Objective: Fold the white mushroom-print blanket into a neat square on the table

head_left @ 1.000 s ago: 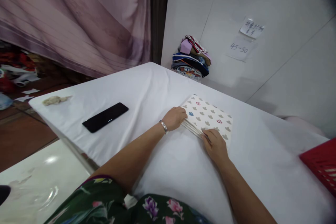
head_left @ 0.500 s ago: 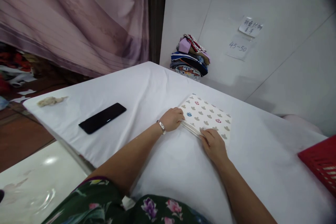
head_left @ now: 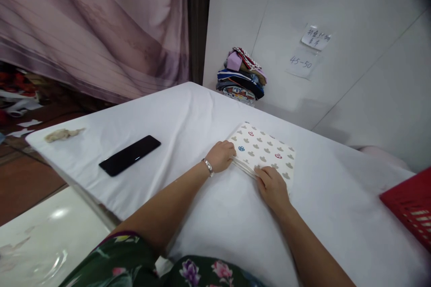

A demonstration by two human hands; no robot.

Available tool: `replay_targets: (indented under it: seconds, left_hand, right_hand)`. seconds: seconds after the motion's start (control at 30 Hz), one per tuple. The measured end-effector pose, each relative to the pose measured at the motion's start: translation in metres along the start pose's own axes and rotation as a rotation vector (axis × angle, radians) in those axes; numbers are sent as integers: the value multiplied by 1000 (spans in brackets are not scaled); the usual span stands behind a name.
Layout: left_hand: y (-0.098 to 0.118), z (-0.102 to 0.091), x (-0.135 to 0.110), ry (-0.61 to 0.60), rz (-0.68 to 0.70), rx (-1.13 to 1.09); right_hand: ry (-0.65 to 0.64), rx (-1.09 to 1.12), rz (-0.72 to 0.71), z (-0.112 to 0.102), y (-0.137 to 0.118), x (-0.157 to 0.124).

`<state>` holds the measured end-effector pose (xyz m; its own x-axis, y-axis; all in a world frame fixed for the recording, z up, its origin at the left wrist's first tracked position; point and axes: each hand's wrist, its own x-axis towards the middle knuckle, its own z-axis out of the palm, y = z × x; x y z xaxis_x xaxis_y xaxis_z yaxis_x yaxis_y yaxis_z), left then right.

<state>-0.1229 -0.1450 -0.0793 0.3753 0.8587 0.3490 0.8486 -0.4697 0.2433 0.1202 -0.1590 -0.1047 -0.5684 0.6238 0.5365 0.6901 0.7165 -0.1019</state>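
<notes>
A folded white cloth (head_left: 266, 145) with grey, red and blue printed motifs lies flat on the white-covered table (head_left: 182, 121). Its layered folds show along the near edge. My left hand (head_left: 221, 155) is closed on the cloth's near left corner, fingers curled round the edge. At the near edge, further right, my right hand (head_left: 273, 186) grips the layers between thumb and fingers, the thumb side lying on top. The undersides of the fingers of both hands are hidden.
A black phone (head_left: 130, 155) and a beige scrap (head_left: 63, 134) lie at the left. A pile of folded fabrics (head_left: 240, 76) stands beyond the far edge, by the wall with paper notes (head_left: 299, 63). At the right is a red basket (head_left: 409, 202).
The view has shifted slightly. Both hands keep nearly the same hold on the folded cloth, which stays in place.
</notes>
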Motion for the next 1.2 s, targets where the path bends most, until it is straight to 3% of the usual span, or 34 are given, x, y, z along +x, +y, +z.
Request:
replay_targets:
  seconds: [0.17, 0.3, 0.87, 1.2]
  left_hand:
    - [18, 9, 1, 12, 147, -15]
    - [22, 15, 3, 7, 143, -24]
    - [21, 17, 3, 26, 196, -33]
    - [-1, 6, 3, 100, 109, -103]
  right_hand:
    - [-1, 2, 20, -2, -4, 2]
    - [-30, -17, 48, -2, -8, 6]
    - [-45, -113, 37, -3, -18, 14]
    - [-46, -97, 3, -7, -8, -2]
